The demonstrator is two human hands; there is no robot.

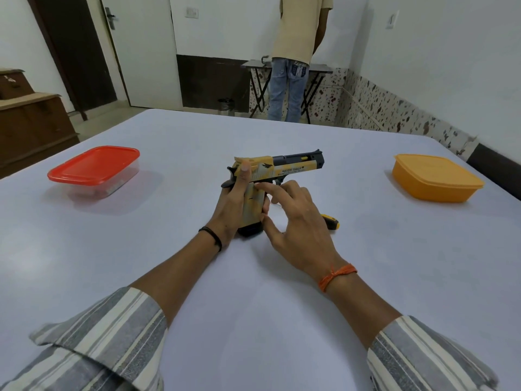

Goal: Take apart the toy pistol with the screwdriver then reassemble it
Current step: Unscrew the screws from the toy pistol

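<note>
I see the toy pistol (277,172) standing upright near the middle of the table (282,306), its black magazine base down on the surface and its barrel pointing right. The slide is yellow at the rear and black toward the muzzle, with dark lettering along its pale side.

My left hand (235,204) grips the pistol's handle from the left, fingers curled round the grip and the thumb laid up against the yellow rear of the slide. My right hand (296,221) sits just right of the pistol with its fingers spread: the forefinger stretches out to touch the top of the grip, just under the slide, and the thumb rests low against the grip's front edge. The other fingers bend loosely and hold nothing.

The screwdriver (331,221) lies on the table just right of the pistol (only its yellow and black handle shows past my right hand).

Well left of the pistol stands a clear box with a red lid (94,165); well right of it, an orange lidded box (435,176).

The table is a smooth, pale bluish-white. Beyond the pistol, past the table's far edge, a person (296,52) stands at a small folding table (318,70) against the white wall. A dark door (73,52) and a wooden cabinet (31,128) lie far left of the pistol.
</note>
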